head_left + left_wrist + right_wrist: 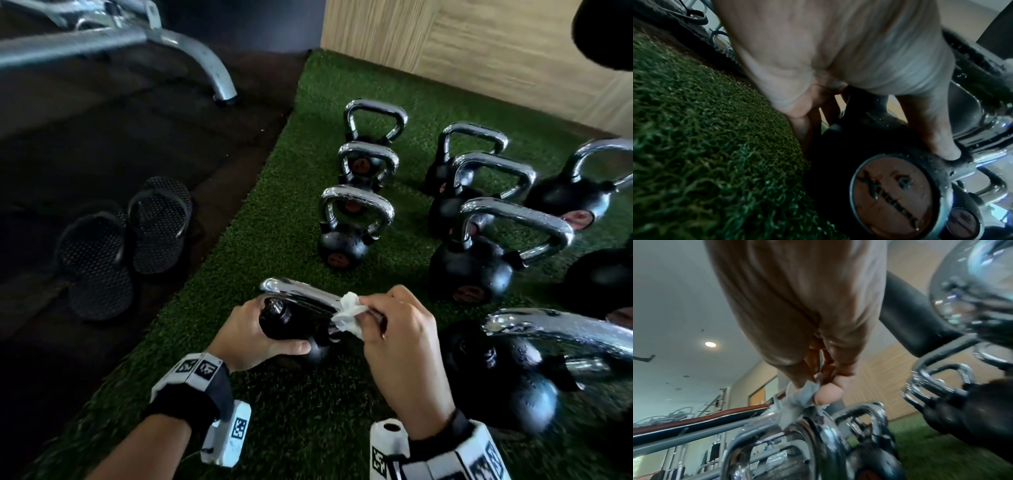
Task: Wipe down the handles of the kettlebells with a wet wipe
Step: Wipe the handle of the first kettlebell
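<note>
Nearest kettlebell (301, 329) lies tilted on the turf (291, 171), left hand (253, 339) gripping its body. Right hand (400, 329) fingers pinch the wet wipe (347, 313) against the chrome handle (301, 294). Wiping underway; next stroke likely needs steady pressure along the bar.

White wet wipe (349, 313) pinched against a shiny chrome handle (301, 296); black kettlebell (294, 325) under it, orange-brown disc (893, 196) on its face. Green turf (274, 205) beneath. Left of the grip, black dotted-pattern sandals (120, 243) on dark floor (102, 137). Beyond it, pale wood-grain wall (479, 51).
</note>
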Demonstrator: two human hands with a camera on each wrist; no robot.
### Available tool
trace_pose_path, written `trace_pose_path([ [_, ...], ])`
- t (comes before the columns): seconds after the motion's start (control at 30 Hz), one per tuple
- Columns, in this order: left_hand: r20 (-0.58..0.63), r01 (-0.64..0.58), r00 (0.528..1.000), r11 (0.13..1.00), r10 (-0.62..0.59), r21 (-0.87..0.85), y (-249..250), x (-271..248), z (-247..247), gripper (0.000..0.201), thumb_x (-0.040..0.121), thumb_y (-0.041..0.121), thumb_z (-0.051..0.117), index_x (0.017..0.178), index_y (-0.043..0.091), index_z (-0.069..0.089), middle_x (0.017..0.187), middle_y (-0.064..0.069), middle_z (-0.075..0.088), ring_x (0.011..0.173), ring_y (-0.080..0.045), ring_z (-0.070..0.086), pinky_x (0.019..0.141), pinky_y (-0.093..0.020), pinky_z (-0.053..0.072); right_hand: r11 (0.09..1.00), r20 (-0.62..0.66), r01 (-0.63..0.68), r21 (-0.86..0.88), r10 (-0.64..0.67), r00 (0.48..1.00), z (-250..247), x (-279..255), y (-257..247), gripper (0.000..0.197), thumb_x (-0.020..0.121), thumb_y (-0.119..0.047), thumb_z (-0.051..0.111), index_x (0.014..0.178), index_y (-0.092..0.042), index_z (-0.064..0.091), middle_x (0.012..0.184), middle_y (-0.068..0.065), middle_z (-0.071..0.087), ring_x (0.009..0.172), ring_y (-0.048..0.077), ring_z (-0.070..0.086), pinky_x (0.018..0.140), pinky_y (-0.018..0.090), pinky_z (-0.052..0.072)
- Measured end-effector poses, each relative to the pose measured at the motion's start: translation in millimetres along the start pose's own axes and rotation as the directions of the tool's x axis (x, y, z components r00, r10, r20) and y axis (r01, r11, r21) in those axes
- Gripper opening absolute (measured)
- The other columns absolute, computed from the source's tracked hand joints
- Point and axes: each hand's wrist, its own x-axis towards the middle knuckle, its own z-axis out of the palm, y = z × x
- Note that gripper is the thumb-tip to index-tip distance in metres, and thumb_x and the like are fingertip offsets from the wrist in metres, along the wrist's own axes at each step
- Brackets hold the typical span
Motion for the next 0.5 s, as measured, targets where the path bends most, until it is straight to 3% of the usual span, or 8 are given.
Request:
trace_pose_path([
  [0.1, -0.018, 0.045, 0.999, 0.999, -0.045, -0.017, 0.7, -3.8, 0.5, 0.072, 0.044, 0.071, 0.091, 0.106, 0.045, 0.063, 0.103, 0.041, 0.066, 0.099, 0.017, 0.062, 0.079, -0.005, 0.046, 0.998, -0.016, -0.057, 0.027, 0.057, 0.998, -1.2, -4.6, 13.1, 0.022, 0.082, 0.004, 0.074, 0.097, -0.012, 0.078, 0.081, -0.006, 0.061, 0.074, 0.001, 0.057, 0.067, 0.003, 0.039],
  [0.23, -0.014, 0.059, 0.998, 0.998, -0.059, -0.017, 2.6, -6.3, 2.4, 0.071, 0.045, 0.069, 0.092, 0.106, 0.046, 0.063, 0.104, 0.041, 0.066, 0.098, 0.02, 0.061, 0.073, 0.002, 0.044, 0.994, -0.062, -0.081, 0.068, 0.085, 0.994, 7.8, -10.1, 21.4, 0.023, 0.082, 0.004, 0.073, 0.097, -0.013, 0.079, 0.083, -0.005, 0.065, 0.075, 0.003, 0.06, 0.068, 0.002, 0.039],
  [0.3, -0.012, 0.07, 0.997, 0.997, -0.07, -0.025, 3.4, -6.2, 3.5, 0.072, 0.047, 0.066, 0.093, 0.11, 0.045, 0.064, 0.106, 0.037, 0.069, 0.1, 0.017, 0.062, 0.083, -0.005, 0.047, 0.983, -0.049, -0.159, 0.097, 0.164, 0.985, 13.2, -11.4, 30.6, 0.019, 0.085, -0.002, 0.073, 0.098, -0.015, 0.079, 0.086, -0.005, 0.067, 0.077, 0.006, 0.061, 0.069, 0.003, 0.04],
  [0.4, 0.006, 0.071, 0.997, 0.997, -0.071, -0.032, 7.0, -6.9, 3.8, 0.074, 0.053, 0.059, 0.094, 0.119, 0.04, 0.066, 0.111, 0.025, 0.073, 0.107, 0.007, 0.066, 0.1, -0.032, 0.053, 0.934, 0.058, -0.324, 0.154, 0.319, 0.946, 24.2, -15.4, 44.2, 0.014, 0.091, -0.015, 0.072, 0.103, -0.016, 0.079, 0.092, -0.007, 0.07, 0.083, 0.009, 0.065, 0.071, 0.017, 0.048],
  [0.5, 0.024, 0.089, 0.996, 0.996, -0.088, -0.011, 11.0, -9.0, 2.7, 0.078, 0.05, 0.062, 0.093, 0.119, 0.037, 0.067, 0.111, 0.02, 0.075, 0.109, 0.0, 0.068, 0.102, -0.04, 0.053, 0.906, 0.048, -0.37, 0.206, 0.368, 0.929, 36.7, -22.5, 54.0, 0.011, 0.091, -0.019, 0.073, 0.099, -0.022, 0.079, 0.085, -0.01, 0.069, 0.078, 0.004, 0.065, 0.063, 0.012, 0.044],
])
